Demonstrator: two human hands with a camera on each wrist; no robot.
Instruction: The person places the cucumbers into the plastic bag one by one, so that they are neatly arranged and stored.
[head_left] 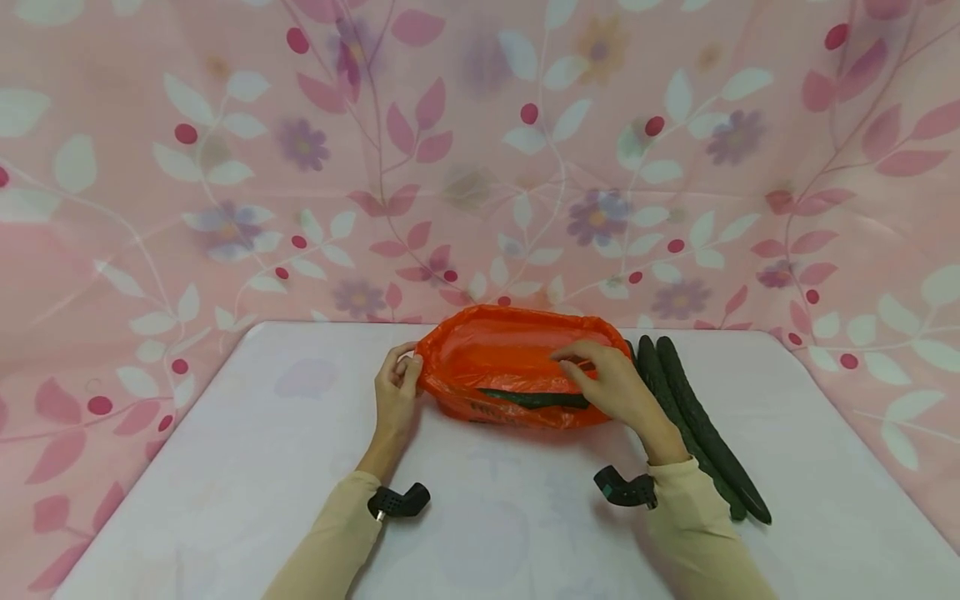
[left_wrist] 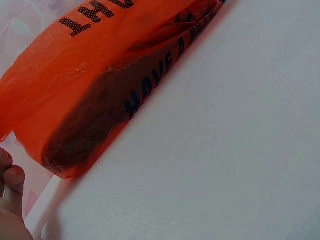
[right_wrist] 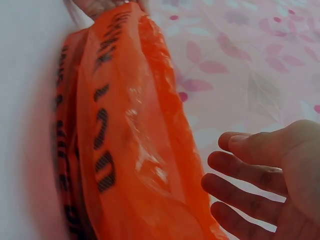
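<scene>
An orange plastic bag (head_left: 487,346) with dark printed letters lies across the table, its mouth spread open. Inside lies a dark green cucumber (head_left: 536,400); a thick dark shape (left_wrist: 82,127) shows through the plastic in the left wrist view. My left hand (head_left: 396,396) pinches the bag's left rim between thumb and fingers. Over the bag's right part hovers my right hand (head_left: 609,385), its fingers apart and holding nothing, as the right wrist view shows. Two long cucumbers (head_left: 708,421) lie side by side right of the bag, partly behind the right forearm.
A white cloth covers the table (head_left: 487,525). Behind its far edge hangs a pink curtain (head_left: 465,167) with leaves and flowers. A dark end (head_left: 631,352) shows between the bag and the cucumbers. Black cameras (head_left: 400,500) sit on both wrists.
</scene>
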